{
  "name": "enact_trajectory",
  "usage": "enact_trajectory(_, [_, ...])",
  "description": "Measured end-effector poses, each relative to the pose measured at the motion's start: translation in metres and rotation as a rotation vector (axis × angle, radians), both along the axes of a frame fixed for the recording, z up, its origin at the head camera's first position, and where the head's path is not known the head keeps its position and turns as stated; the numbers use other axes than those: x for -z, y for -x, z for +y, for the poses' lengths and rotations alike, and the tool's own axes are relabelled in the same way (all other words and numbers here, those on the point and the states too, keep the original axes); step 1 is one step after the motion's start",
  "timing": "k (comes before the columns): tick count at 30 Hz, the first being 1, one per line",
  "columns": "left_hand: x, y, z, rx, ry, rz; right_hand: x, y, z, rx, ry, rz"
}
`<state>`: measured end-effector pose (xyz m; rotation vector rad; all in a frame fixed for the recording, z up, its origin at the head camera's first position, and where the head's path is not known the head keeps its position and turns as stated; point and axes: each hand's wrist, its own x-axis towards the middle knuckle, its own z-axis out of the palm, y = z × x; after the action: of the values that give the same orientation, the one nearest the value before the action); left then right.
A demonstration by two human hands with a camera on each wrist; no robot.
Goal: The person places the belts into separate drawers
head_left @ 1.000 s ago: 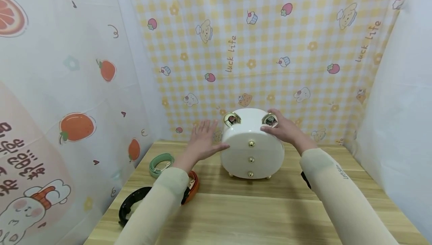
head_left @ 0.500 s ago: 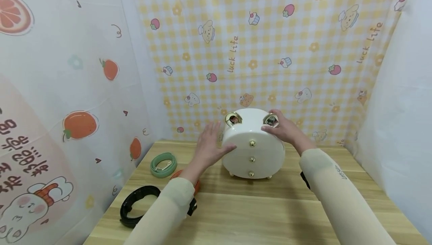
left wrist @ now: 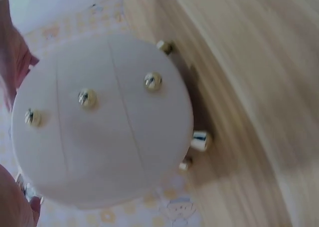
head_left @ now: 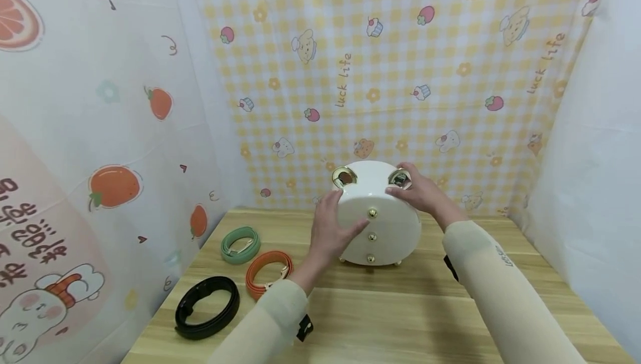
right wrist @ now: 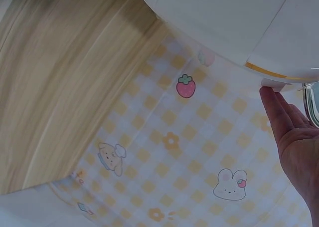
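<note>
A white oval mini drawer cabinet (head_left: 380,230) stands upright on small gold feet. Gold knobs (head_left: 372,214) run down its front, and two gold rings (head_left: 344,177) rise like ears from its top. My right hand (head_left: 423,188) grips the top right corner around the right ring, thumb on the front edge and fingers behind. In the right wrist view, a fingertip touches the white box (right wrist: 239,27) beside the ring. My left hand (head_left: 333,227) is before the cabinet's left side, fingers extended, thumb pointing towards the top knob; whether it touches is unclear. The left wrist view shows the front (left wrist: 104,142) with its drawer seams.
Three coiled belts lie on the wooden table (head_left: 400,314) to the left: a green belt (head_left: 225,250), an orange belt (head_left: 252,280) and a black belt (head_left: 220,322). A yellow checked cloth (head_left: 375,63) hangs behind, with pale cloths at both sides.
My left hand has moved right and slightly down, from beside the cabinet to in front of its left side, uncovering the orange and black belts. My right hand has stayed on the right ring.
</note>
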<state>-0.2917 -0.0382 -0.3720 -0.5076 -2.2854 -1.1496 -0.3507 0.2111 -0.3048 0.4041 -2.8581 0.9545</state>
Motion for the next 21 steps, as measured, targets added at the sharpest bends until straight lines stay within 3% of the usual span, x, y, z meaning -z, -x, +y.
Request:
enact_trajectory(7, [0.020,-0.011,0.024,0.014,-0.126,0.039,0.005,0.000,0.000,-0.003,0.006,0.007])
enact_trajectory(12, [0.035,-0.014,0.046,-0.013,-0.239,-0.051,0.006,-0.002,0.001,0.000,0.009,0.007])
enact_trajectory(14, [0.039,-0.014,0.055,-0.040,-0.286,-0.087,0.006,-0.002,0.000,-0.001,0.012,0.009])
enact_trajectory(21, [0.039,-0.001,0.076,-0.144,-0.414,-0.076,0.004,-0.001,-0.001,0.008,0.013,0.011])
